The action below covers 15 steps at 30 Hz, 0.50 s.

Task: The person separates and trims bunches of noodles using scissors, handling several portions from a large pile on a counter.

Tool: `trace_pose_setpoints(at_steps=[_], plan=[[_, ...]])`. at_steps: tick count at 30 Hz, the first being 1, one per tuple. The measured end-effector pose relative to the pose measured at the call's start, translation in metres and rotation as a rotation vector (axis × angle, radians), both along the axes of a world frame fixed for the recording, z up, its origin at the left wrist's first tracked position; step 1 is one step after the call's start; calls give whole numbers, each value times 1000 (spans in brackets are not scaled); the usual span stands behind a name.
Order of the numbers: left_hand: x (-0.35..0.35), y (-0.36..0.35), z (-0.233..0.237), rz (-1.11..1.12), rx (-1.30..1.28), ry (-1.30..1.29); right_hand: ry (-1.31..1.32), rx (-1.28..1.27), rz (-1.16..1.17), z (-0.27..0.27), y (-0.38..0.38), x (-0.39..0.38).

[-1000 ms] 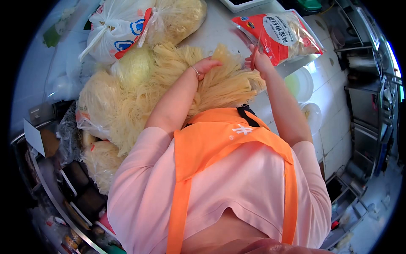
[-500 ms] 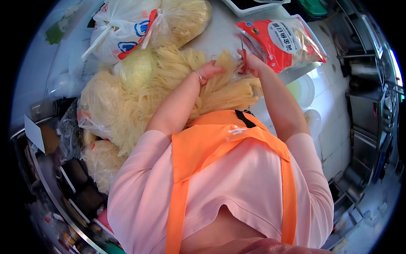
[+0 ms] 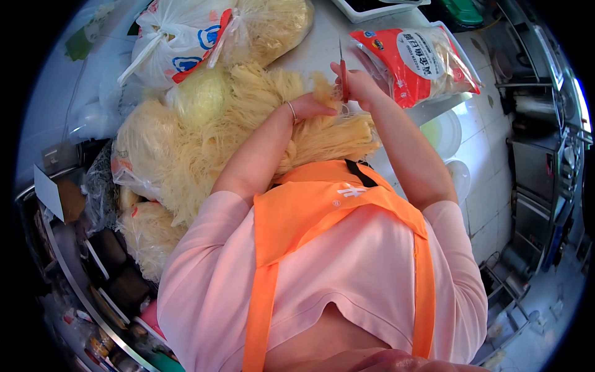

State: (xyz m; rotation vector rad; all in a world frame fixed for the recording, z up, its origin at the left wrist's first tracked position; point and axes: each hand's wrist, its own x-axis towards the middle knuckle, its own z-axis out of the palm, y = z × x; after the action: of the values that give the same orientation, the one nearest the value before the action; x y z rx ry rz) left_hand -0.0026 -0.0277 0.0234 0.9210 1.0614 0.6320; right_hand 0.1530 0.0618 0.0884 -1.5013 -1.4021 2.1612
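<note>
A large heap of pale yellow, thin dried noodles (image 3: 248,124) lies on the table in front of me. My left hand (image 3: 315,106) is closed at the right side of the heap, with a tuft of noodles (image 3: 323,88) rising beside its fingers. Just to its right, my right hand (image 3: 362,90) grips red-handled scissors (image 3: 344,80), whose blades point away from me. Part of the scissors' handle loops is hidden by the fingers. A long bundle of noodles (image 3: 334,139) spreads below both hands, close to my apron.
Behind the heap sit a knotted white plastic bag (image 3: 167,43) and a clear bag of noodles (image 3: 273,31). A red and white frozen food packet (image 3: 418,65) lies at the right, near a white tub (image 3: 443,133). More bagged noodles (image 3: 149,235) are at the left edge.
My right hand has moved slightly left with the scissors, turning them more upright. My left hand has shifted a little right and down, and the noodle tuft beside it looks smaller.
</note>
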Motion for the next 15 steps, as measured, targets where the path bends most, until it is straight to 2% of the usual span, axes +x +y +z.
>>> trace_pose_setpoints(at_steps=[5,7,9,11,13,15], plan=[[-6,0,-16,118,-157,-128,47,65,-80,-7,0,11],[-9,0,-20,137,-236,-169,-9,171,-179,-7,1,26],[-13,-1,-19,138,-230,-225,-7,146,-221,-8,-3,42],[-13,-2,-19,138,-229,-284,166,0,-348,-22,-14,52],[-12,-2,-16,140,-207,-298,208,-15,-315,-33,-31,55],[-9,-4,-11,156,-175,-328,-43,154,9,-42,-46,45]])
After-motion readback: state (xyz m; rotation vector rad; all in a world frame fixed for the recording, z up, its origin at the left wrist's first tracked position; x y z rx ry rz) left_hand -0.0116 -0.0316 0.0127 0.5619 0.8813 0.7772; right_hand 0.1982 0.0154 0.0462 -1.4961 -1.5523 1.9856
